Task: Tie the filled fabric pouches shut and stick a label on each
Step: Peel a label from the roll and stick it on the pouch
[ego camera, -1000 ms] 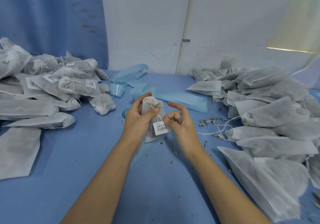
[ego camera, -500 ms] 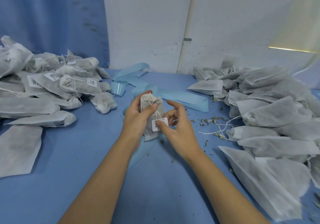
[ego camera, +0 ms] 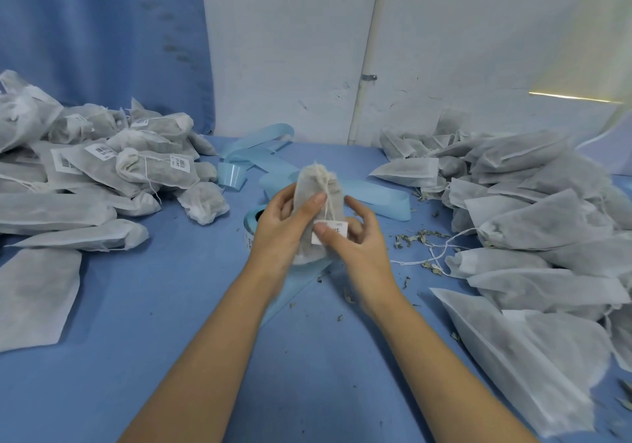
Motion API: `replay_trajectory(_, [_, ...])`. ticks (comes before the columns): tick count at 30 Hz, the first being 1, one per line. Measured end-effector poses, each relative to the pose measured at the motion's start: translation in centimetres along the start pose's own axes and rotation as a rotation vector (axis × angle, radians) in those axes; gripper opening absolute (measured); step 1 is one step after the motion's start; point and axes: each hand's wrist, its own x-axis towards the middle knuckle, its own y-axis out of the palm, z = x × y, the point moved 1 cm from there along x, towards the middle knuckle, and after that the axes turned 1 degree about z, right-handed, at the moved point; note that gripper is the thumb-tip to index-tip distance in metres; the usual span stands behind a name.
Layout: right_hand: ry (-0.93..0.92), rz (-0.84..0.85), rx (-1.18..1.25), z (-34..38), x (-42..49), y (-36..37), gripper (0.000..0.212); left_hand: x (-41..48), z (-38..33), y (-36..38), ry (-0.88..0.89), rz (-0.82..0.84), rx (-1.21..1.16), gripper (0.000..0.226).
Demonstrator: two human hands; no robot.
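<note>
A filled white fabric pouch (ego camera: 311, 189), tied at the top with white string, stands upright above the blue table between my hands. My left hand (ego camera: 278, 227) grips it from the left, thumb across its front. My right hand (ego camera: 355, 242) holds it from the right, its thumb pressing a white barcode label (ego camera: 333, 228) onto the pouch's lower front. A roll of labels on blue backing (ego camera: 253, 225) lies just behind my left hand, partly hidden.
Tied, labelled pouches (ego camera: 150, 168) are heaped at the left, with flat pouches (ego camera: 37, 292) nearer me. Untied pouches (ego camera: 533, 216) pile up on the right. Spent blue backing strip (ego camera: 372, 194) curls behind my hands. Loose herb bits and string (ego camera: 424, 237) lie right of centre.
My right hand has closed in on the pouch, and its thumb has gone onto the label, which hung free a second ago. The pouch has tilted slightly upright.
</note>
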Motion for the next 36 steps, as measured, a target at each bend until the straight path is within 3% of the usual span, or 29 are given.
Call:
replay_trajectory(5, [0.001, -0.127, 0.069, 0.4, 0.4, 0.0, 0.064, -0.7, 1.2, 1.1, -0.003, 0.084, 0.221, 0.06])
replay_trajectory(9, [-0.017, -0.118, 0.13, 0.4, 0.1, 0.3, 0.059, -1.1, 1.7, 1.5, 0.009, -0.037, 0.373, 0.072])
replay_trajectory(14, [-0.024, -0.121, 0.09, 0.1, 0.0, 0.5, 0.037, -1.1, 2.0, 1.4, 0.026, -0.084, 0.346, 0.055])
replay_trajectory(19, [0.106, -0.072, 0.248, 0.1, 0.0, 0.6, 0.036, -1.1, 1.8, 1.4, 0.058, -0.045, 0.192, 0.037])
replay_trajectory(25, [0.166, -0.014, 0.529, 0.3, 0.2, 0.9, 0.032, -1.1, 1.4, 1.4, 0.068, -0.05, 0.115, 0.037])
replay_trajectory(29, [0.158, -0.017, 0.528, 0.3, 0.2, 0.8, 0.027, -1.1, 1.3, 1.2, 0.063, -0.054, 0.126, 0.037])
replay_trajectory(33, [0.161, -0.063, 0.455, 0.3, 0.2, 0.9, 0.04, -1.0, 1.4, 0.9, 0.028, -0.011, 0.156, 0.04])
replay_trajectory(36, [0.161, -0.11, 0.429, 0.1, 0.3, 0.4, 0.025, -0.7, 1.2, 0.2, -0.048, 0.076, 0.227, 0.037])
